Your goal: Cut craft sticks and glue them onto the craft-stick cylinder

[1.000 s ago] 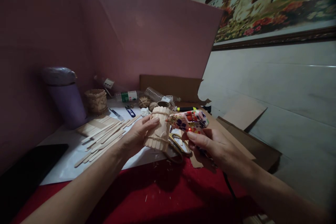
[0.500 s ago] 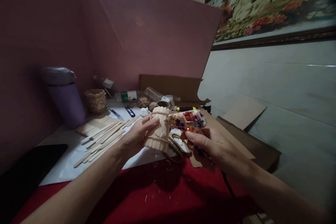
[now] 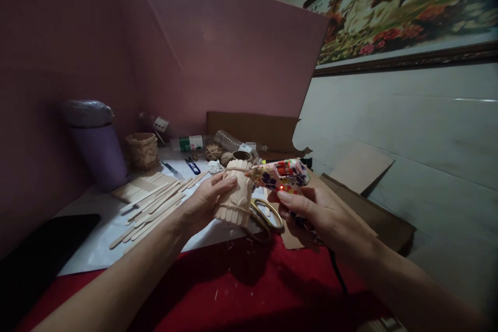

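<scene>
My left hand grips the left side of a small cylinder of upright craft sticks, tilted a little, with twine bands near its top and bottom. In my right hand is a flower-patterned hot glue gun with a lit red light. Its nozzle points left, at or very close to the upper twine band; I cannot tell whether it touches. Gold-handled scissors lie just behind and below the cylinder, partly hidden by it.
Loose craft sticks lie on white paper at left, by a purple tumbler and a craft-stick pot. Behind are a utility knife, twine balls and plastic bottles. Cardboard leans at right; a dark cord hangs below.
The glue gun has risen slightly and its body has shifted a little right, its nozzle now higher along the cylinder's upper band. My left hand and the cylinder have hardly moved.
</scene>
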A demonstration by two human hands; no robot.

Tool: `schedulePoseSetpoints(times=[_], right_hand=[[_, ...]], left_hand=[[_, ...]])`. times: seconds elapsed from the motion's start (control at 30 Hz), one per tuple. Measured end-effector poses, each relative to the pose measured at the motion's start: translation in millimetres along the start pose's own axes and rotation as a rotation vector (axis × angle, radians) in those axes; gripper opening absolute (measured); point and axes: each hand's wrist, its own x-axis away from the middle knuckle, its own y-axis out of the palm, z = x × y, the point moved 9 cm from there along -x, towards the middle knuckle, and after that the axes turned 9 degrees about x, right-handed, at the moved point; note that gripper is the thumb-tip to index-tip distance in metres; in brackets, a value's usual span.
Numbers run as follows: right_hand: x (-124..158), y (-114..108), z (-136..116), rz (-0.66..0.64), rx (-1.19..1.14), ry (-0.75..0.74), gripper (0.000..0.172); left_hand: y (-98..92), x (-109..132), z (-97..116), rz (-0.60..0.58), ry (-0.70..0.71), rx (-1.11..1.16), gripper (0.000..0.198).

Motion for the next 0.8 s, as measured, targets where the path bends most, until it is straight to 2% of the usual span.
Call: schedulePoseSetpoints(times=[0.23,0.47,0.63,0.7,0.8], right_hand=[[-0.2,6.7,-2.7,-0.037,0.0,-0.006,0.041],[2.0,-12.2,-14.6,0.079,-0.242,-0.051,0.03],[1.7,-19.9,-13.9,0.122,-0.246,-0.078,0.031],[-0.1,-29.6,-8.2,0.186,-0.192,-0.085,0.032],[-5.5,-57.7,6.2,0.34,-0.044,-0.094,0.037]], left_hand=[[2.7,-0.4,0.6,-0.019,-0.004,0.015,0.036],[-2.1,-1.7,-3.0,0.011,-0.026,0.016,0.033],[-2.1,0.1,-4.9,0.032,-0.05,0.046,0.03],[-3.9,0.3,-4.7,0.05,-0.048,0.044,0.029],[-8.4,0.2,-3.9,0.084,-0.046,0.028,0.031]])
